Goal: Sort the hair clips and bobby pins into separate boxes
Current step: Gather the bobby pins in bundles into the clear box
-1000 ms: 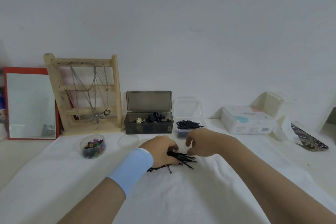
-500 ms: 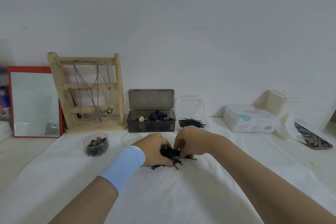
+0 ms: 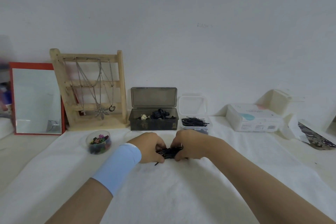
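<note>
Bobby pins (image 3: 169, 152), loose a second ago, are now bunched just before the clear box (image 3: 190, 128), pinched between the curled left hand (image 3: 151, 146) and right hand (image 3: 190, 146). A lift into that box is judged next

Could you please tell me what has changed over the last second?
The right hand came down from above the loose bobby pins and closed in toward the left hand; both now grip the gathered bundle between them. The dark box, clear box and jar stayed put.
</note>
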Action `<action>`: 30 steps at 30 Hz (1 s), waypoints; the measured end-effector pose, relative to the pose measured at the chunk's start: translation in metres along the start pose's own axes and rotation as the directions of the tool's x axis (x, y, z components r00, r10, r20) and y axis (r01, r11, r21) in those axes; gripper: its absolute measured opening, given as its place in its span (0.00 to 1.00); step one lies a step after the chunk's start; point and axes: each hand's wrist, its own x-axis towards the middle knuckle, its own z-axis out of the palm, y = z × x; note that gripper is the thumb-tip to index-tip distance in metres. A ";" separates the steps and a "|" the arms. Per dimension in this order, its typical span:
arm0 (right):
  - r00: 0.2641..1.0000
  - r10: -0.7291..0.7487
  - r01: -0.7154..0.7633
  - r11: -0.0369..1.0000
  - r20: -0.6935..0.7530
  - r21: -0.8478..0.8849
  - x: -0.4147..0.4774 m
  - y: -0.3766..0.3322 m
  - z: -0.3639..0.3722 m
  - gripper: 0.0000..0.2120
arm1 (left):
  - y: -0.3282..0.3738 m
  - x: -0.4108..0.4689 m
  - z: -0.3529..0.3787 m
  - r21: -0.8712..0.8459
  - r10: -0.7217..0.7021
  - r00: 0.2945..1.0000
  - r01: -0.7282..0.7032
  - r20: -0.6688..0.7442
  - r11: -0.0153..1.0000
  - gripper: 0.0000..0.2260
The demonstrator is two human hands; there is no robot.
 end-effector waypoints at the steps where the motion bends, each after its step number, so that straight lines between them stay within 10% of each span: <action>1: 1.000 -0.015 0.015 1.000 -0.004 -0.019 0.000 -0.001 -0.002 0.13 | 0.001 -0.001 0.001 -0.012 0.018 1.000 -0.019 -0.018 1.000 0.15; 10: 0.999 -0.005 0.003 0.999 0.035 0.038 -0.001 0.000 -0.009 0.27 | -0.002 -0.001 0.004 -0.055 -0.007 0.999 0.004 -0.047 0.998 0.23; 16: 0.997 0.051 -0.048 0.997 0.054 -0.062 0.002 -0.001 -0.006 0.06 | 0.004 0.007 0.007 -0.138 0.029 0.997 -0.039 -0.073 0.990 0.11; 30: 0.998 0.064 -0.064 0.998 0.019 0.008 -0.004 0.021 -0.011 0.10 | -0.008 0.004 0.007 -0.277 -0.030 0.998 0.011 -0.062 0.961 0.09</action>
